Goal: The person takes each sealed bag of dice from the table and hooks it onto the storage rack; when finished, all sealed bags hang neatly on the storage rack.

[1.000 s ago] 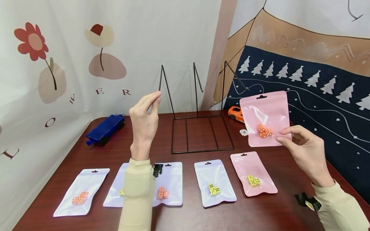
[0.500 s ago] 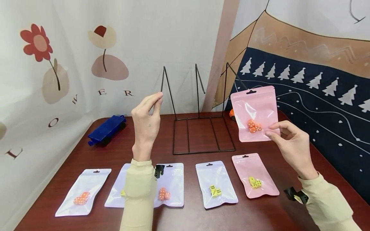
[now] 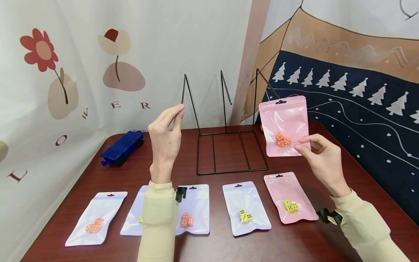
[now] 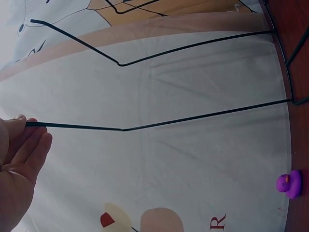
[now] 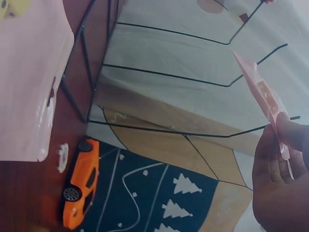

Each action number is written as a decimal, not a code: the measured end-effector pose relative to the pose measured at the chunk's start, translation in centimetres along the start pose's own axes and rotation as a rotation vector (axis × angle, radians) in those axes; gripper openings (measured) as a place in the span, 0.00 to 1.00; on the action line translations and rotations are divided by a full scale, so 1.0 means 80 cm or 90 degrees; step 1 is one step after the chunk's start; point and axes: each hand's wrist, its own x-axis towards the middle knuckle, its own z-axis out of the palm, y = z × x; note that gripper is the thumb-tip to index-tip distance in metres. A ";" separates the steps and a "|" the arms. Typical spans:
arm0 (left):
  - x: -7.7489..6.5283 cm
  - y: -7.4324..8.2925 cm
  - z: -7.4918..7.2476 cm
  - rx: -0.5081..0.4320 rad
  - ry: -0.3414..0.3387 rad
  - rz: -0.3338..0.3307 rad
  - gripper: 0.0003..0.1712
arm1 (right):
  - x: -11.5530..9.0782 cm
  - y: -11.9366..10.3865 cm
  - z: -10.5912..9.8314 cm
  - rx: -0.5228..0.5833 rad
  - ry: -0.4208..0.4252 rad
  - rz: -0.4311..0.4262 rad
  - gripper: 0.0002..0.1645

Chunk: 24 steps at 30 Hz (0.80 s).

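The left hand [image 3: 165,136] is raised above the worktop [image 3: 229,240], with thumb and forefinger pinched on the tip of the leftmost prong of the black wire rack [image 3: 226,145]. The left wrist view confirms this: the prong end runs into the fingertips [image 4: 29,128], and the grip is closed on the wire.

The right hand [image 3: 322,160] holds a pink pouch [image 3: 284,125] upright by its lower right corner, pinched between thumb and fingers. The pouch contains orange dice [image 3: 282,140] that rest near its lower middle. Its hang hole is at the top edge, just beside the tip of the rightmost rack prong; whether the two touch cannot be determined from the head view. In the right wrist view the pouch [image 5: 263,104] is seen edge-on above the hand [image 5: 280,183].

The rack stands at the rear centre of the worktop, with three prongs rising from a rectangular base frame.

Along the front of the worktop lie five flat pouches:
- a white pouch with orange dice [image 3: 96,217], far left;
- two white pouches [image 3: 196,209] partly hidden by the left sleeve [image 3: 158,225];
- a white pouch with yellow dice [image 3: 245,208];
- a second pink pouch with yellow dice [image 3: 289,197], below the right hand.

A blue toy trailer [image 3: 122,146] sits at the rear left. An orange toy car [image 5: 81,186] lies behind the held pouch.
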 end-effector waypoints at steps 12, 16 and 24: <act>-0.002 0.001 -0.001 -0.013 0.008 -0.004 0.09 | 0.008 0.003 0.024 0.054 0.040 0.023 0.10; -0.002 0.001 0.001 -0.015 0.008 -0.001 0.09 | 0.014 0.006 0.030 0.064 0.054 0.038 0.10; -0.001 0.001 0.002 -0.018 0.006 0.001 0.10 | 0.030 -0.015 0.044 0.080 0.064 0.057 0.10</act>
